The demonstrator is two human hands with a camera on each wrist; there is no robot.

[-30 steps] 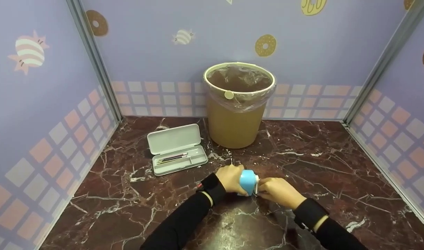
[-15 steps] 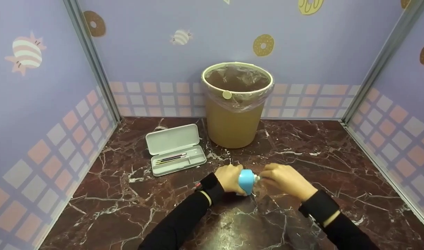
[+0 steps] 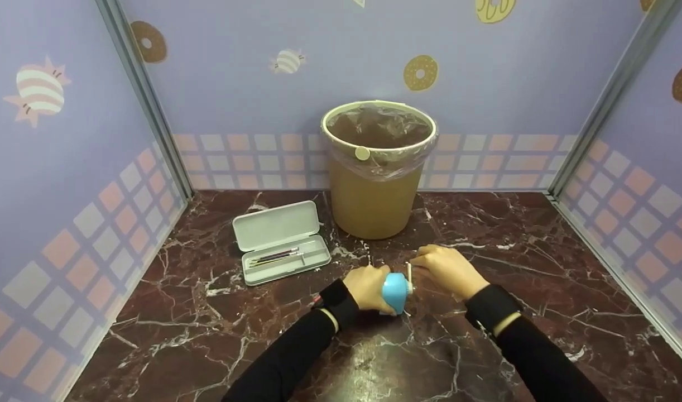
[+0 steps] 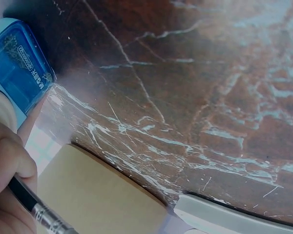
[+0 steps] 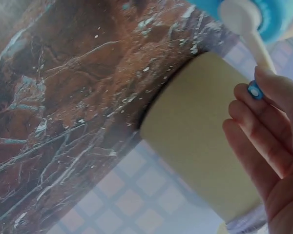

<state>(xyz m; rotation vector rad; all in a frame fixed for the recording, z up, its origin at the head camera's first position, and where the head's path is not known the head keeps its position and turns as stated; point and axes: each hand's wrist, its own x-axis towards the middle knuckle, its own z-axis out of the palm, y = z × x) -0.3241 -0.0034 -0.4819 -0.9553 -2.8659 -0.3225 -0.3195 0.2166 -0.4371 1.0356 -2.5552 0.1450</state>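
A blue hand-crank pencil sharpener [image 3: 394,293] is between my two hands, its see-through drawer showing shavings in the left wrist view. My left hand [image 3: 366,287] is at its left side. In the left wrist view those fingers curl round a dark pencil [image 4: 36,207] with a silver-patterned end, right at the sharpener's round white front. My right hand [image 3: 444,269] pinches the end of the white crank handle [image 3: 409,274], which points away from me. The right wrist view shows the handle's blue end [image 5: 255,90] between thumb and fingers.
An open grey pencil case [image 3: 285,272] with several pencils [image 3: 274,258] lies at the back left. Behind the hands stands a tan bin [image 3: 374,201] with a clear liner. Small white bits dot the marbled table [image 3: 503,312]. Patterned panels [image 3: 235,84] enclose the sides and back.
My right hand has moved away from me, and the crank handle has swung from pointing toward me to pointing away. The left hand and sharpener stay almost in place.
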